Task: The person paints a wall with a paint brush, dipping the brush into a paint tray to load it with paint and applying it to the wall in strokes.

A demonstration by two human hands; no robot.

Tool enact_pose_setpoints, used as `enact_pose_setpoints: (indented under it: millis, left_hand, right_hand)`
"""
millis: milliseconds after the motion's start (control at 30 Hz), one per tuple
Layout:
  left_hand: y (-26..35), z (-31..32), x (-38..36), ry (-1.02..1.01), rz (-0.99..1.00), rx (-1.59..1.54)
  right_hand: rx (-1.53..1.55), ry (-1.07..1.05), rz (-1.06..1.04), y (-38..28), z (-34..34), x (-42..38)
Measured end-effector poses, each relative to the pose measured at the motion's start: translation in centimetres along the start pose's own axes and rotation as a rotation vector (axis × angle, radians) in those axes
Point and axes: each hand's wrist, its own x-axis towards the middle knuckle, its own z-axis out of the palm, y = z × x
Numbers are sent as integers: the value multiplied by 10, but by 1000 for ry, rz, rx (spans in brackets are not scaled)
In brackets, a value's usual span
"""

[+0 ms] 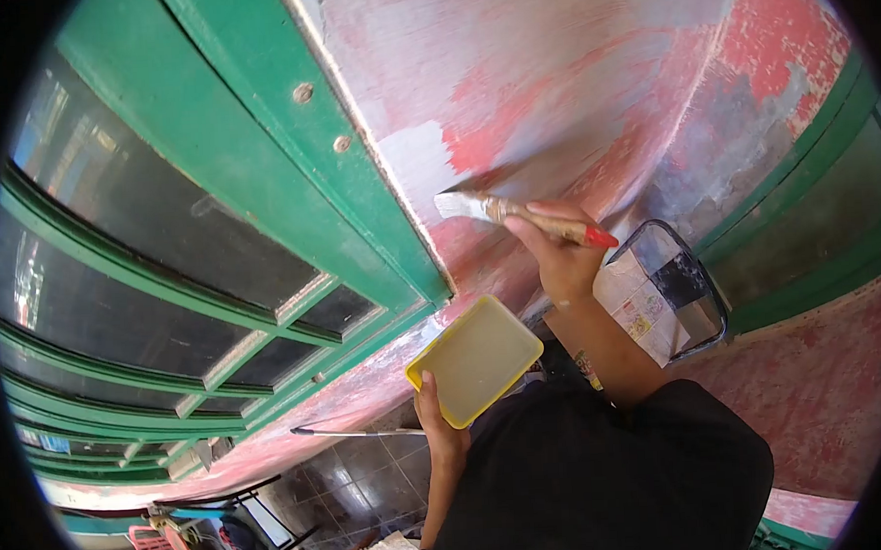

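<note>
My right hand (564,258) grips a paintbrush (543,224) by its wooden handle, which ends in a red tip. The white-coated bristles point left and meet the pink wall (513,134) beside the green window frame. A pale patch of paint covers the wall around the bristles, with pink showing through above. Lower down, my left hand (435,413) holds a shallow yellow-rimmed plastic tub (476,360) by its near edge, thumb over the rim. Inside, the tub looks pale grey. Its underside and my left fingers are hidden.
Green window frame (359,220) with glass panes fills the left side. At right, a black-rimmed tray (719,307) with printed paper stands by the wall. A long pole (359,433) lies above dark floor tiles (371,484). A red chair (157,545) stands at the lower left.
</note>
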Motion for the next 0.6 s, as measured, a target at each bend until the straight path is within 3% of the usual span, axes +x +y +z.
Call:
enact_pose_setpoints:
  millis: [233,333,400,467,533,600]
  left_hand:
    - [2,-1,-3,-24,-34,23]
    - [1,-5,0,-25,-14,25]
    - [1,-5,0,-21,-5,29]
    - [3,-1,1,-31,5,31]
    - [4,0,2,-45,21,31]
    - [3,0,6,-44,31,3]
  right_hand:
    - [-213,379,-189,22,-66,76]
    - [-266,482,-208,10,-81,71]
    - [-259,293,-364,11,-70,42]
    - [-43,72,-358,-2,-33,11]
    - [-116,-95,-390,-14,-12,1]
    - [-153,-37,-361,-1,-8,10]
